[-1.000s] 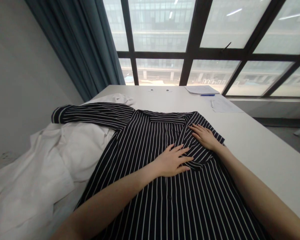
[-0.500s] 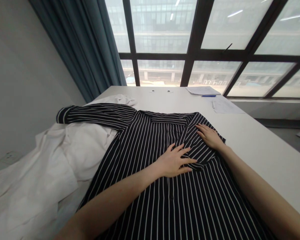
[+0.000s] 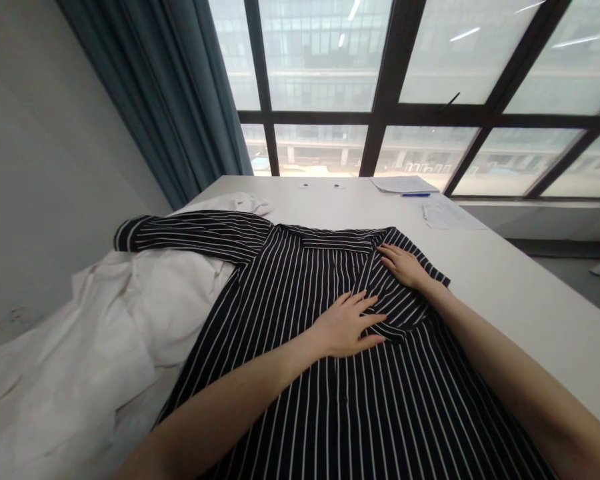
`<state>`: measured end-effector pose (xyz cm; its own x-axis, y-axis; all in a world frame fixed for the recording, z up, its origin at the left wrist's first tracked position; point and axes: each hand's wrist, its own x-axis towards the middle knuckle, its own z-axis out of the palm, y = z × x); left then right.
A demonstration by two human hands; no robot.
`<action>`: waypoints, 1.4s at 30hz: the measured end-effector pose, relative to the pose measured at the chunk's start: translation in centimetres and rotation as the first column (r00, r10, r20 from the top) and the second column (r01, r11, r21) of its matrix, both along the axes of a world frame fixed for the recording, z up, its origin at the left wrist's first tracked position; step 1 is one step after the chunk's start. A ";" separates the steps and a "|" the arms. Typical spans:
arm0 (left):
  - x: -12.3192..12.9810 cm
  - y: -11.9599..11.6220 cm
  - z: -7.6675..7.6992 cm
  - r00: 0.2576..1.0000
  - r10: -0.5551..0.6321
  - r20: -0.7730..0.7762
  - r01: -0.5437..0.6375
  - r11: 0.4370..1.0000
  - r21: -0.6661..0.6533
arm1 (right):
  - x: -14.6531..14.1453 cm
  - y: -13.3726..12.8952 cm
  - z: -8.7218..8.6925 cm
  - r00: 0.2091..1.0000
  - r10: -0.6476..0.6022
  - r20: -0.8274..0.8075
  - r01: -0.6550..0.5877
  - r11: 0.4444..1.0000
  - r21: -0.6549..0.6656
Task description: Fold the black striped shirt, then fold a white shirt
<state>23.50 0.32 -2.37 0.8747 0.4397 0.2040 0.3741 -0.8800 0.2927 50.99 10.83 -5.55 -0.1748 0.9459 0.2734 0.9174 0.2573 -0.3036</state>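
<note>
A black shirt with white stripes (image 3: 290, 300) lies spread on the white table (image 3: 520, 293), collar toward the window. Its left-side sleeve (image 3: 195, 233) stretches out over white cloth, while the right-side sleeve (image 3: 393, 293) is folded inward across the chest. My left hand (image 3: 347, 327) rests flat with spread fingers at the end of the folded sleeve, near the shirt's middle. Palm down, my right hand (image 3: 403, 265) lies on the upper part of that sleeve, near the shoulder, fingers stretched out. Neither hand grips the fabric.
A heap of white cloth (image 3: 115, 327) covers the left side. Papers (image 3: 405, 184) and a blue pen (image 3: 416, 195) lie at the far right of the table, with another sheet (image 3: 450, 215) nearer. Behind are a blue curtain (image 3: 180, 93) and windows.
My right hand has slid a little to the left over the folded sleeve, toward the collar. My left hand has stayed nearly in place.
</note>
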 end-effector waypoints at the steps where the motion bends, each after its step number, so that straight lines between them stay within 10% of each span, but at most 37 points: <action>1: 0.0 0.1 0.0 0.999 0.026 0.035 -0.026 1.000 0.000 | 0.3 0.4 0.1 0.999 -0.027 -0.027 0.028 1.000 0.012; 7: 0.0 0.9 0.0 0.853 0.487 0.187 -0.496 0.868 0.001 | 2.7 0.6 2.1 0.966 -0.149 -0.212 0.173 0.980 0.102; 14: -0.2 2.2 0.1 0.833 0.468 0.295 -0.453 0.883 -0.124 | 3.3 -1.6 4.3 0.887 -0.252 -0.388 0.342 0.922 0.183; 20: -1.2 3.6 -0.2 0.689 0.632 0.354 -0.604 0.771 -0.202 | 3.4 -1.6 3.7 0.913 -0.224 -0.342 0.286 0.948 0.143; 23: -1.2 3.1 0.0 0.779 0.515 0.359 -0.528 0.846 -0.068 | 3.4 -1.4 3.4 0.931 -0.219 -0.291 0.261 0.959 0.114; 26: -0.7 1.9 0.3 0.956 0.158 0.248 -0.178 0.982 0.063 | 2.5 -1.4 2.7 0.957 -0.189 -0.222 0.212 0.974 0.083; 29: -0.4 1.0 0.4 0.998 -0.057 0.031 0.054 0.996 0.074 | 1.0 -1.7 1.4 0.983 -0.116 -0.142 0.123 0.992 0.041; 42: -0.7 0.8 0.3 0.997 -0.055 -0.046 0.059 0.996 0.072 | 0.7 -0.2 0.6 0.966 -0.157 0.207 0.177 0.981 -0.083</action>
